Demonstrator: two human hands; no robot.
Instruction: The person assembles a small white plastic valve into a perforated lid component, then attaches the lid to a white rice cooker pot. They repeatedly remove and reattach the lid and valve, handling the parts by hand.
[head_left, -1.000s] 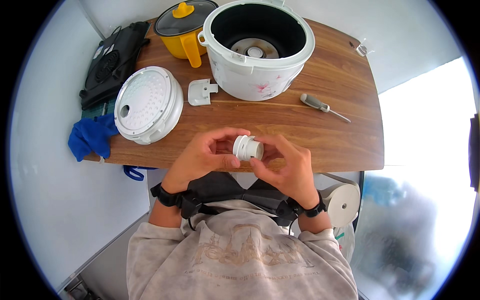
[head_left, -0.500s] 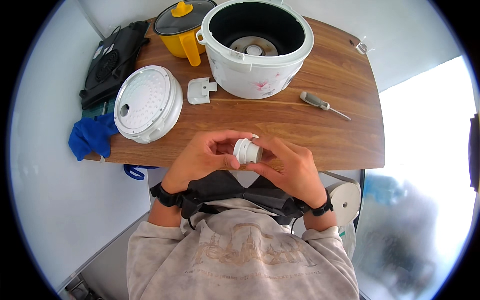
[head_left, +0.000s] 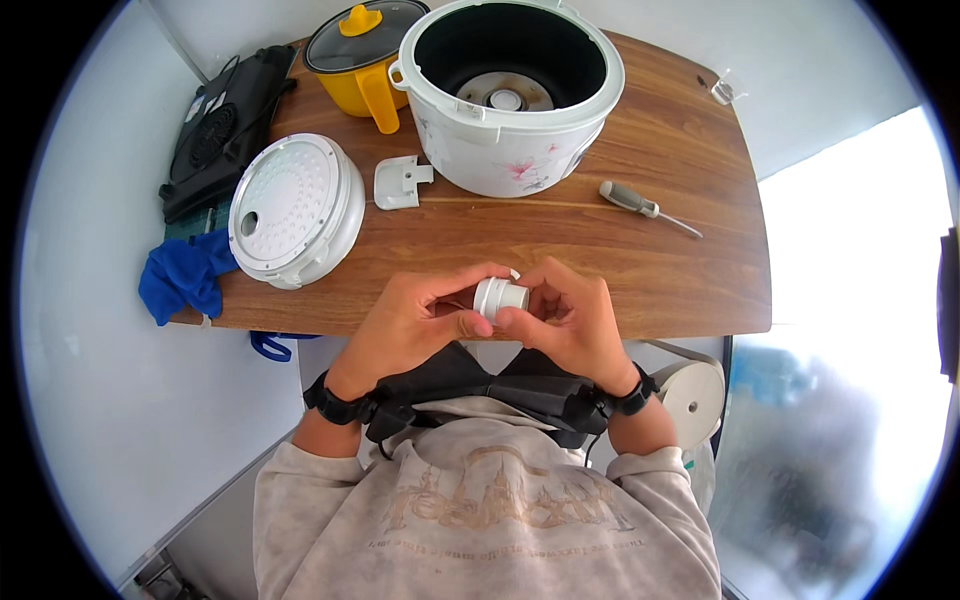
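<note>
Taking the small white part (head_left: 500, 297) as the centre of the clock, both hands meet there, above the near edge of the wooden counter (head_left: 680, 290). The left hand (head_left: 395, 315) has its grip closed around the wider, ridged end, with thumb and fingers on opposite sides. The right hand (head_left: 570, 308) holds the narrower end with a narrow grip; its thumb touches the lower edge, and the contact of its other fingers is partly hidden.

In my judgement, the step in hand is a close handling of this part, perhaps a turning or a fitting of its two ends. I cannot tell if it is one piece or two. Such work seems to call for a steady left grip and small, gentle pressure from the right fingers.

At 12 o'clock stands the open white cooker body (head_left: 510, 160), with a dark inside. The round white lid (head_left: 290, 205) is at 10 o'clock, the white bracket (head_left: 398, 184) between 10 and 11, and the screwdriver (head_left: 640, 205) at 2, well apart from the hands.

About writing: the sweatshirt (head_left: 480, 550) at 6 o'clock carries a brown print with letters and a line of smaller text. The black device (head_left: 225, 130), farther out at 10 o'clock, has pale labels, too small for reading. The cooker body shows pink flowers, and I find no readable brand there.
</note>
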